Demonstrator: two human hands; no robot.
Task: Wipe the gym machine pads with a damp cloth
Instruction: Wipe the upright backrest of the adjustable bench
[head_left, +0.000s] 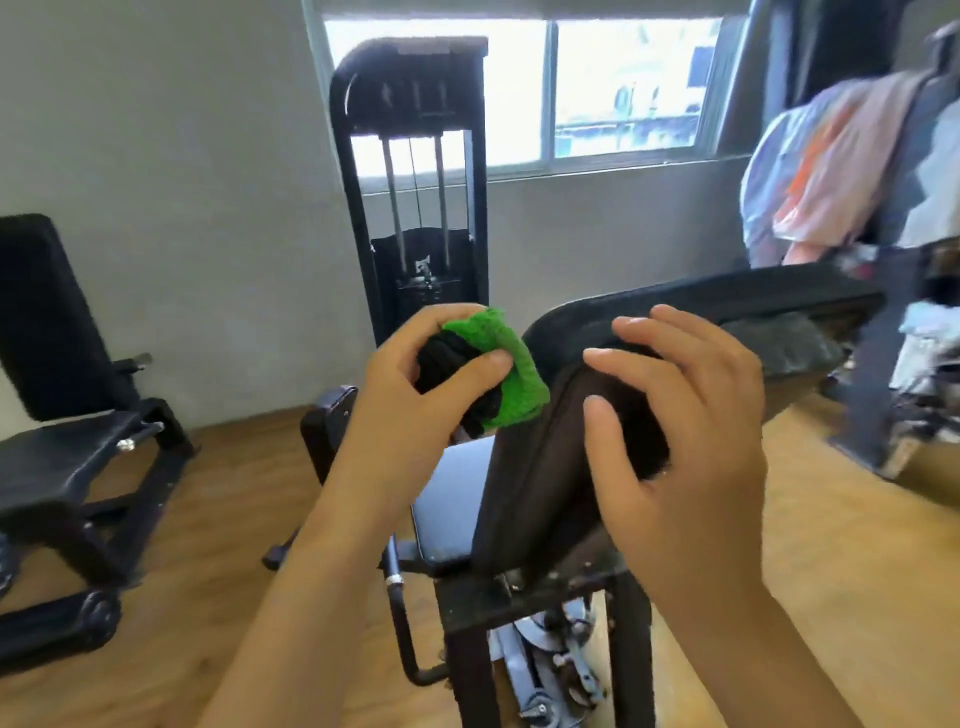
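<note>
While the left hand (410, 415) gripped the bunched cloth (519, 384), the right hand (691, 431) lay on the pad (524, 467), fingers spread wide.

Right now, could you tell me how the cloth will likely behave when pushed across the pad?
Probably floppy: the cloth is bunched and folded in the left hand, so it should mould to the pad. Likely light, since a few fingers hold it. Its fuzzy green pile may drag rather than slide.
</note>
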